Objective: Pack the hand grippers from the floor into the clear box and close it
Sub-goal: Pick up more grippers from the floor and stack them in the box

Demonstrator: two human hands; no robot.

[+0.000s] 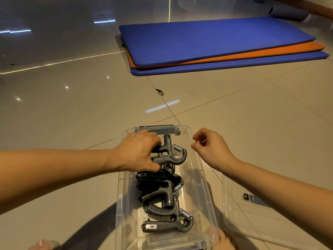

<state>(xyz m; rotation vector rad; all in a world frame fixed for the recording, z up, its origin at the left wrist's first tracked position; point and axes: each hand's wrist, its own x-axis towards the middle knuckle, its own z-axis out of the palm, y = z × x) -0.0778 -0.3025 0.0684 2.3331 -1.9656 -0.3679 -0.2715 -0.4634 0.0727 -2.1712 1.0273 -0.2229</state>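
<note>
Left hand (138, 150) grips a gripper (173, 153) at the box's (199, 179) far end, beyond the packed grippers (162, 204); right hand (210, 148), loosely curled and empty over the right rim, is nearer the lid (239, 222) lying rightward

Ahead of me and to the right, three exercise mats lie stacked flat on the glossy beige tiled floor (72, 114). The top blue mat (207, 38) sits skewed over an orange mat (252, 55), whose edge shows along the near and left sides. Under both lies a second blue mat (234, 64), sticking out nearest to me. Beyond the stack, at the far right, I see a dark rolled-up mat (288, 14) on its side, blurred. Dark grout lines cross the tiles, and where two meet there is a small chipped spot (160, 92). Just nearer, a pale strip-light reflection (162, 106) lies on the shine.
</note>
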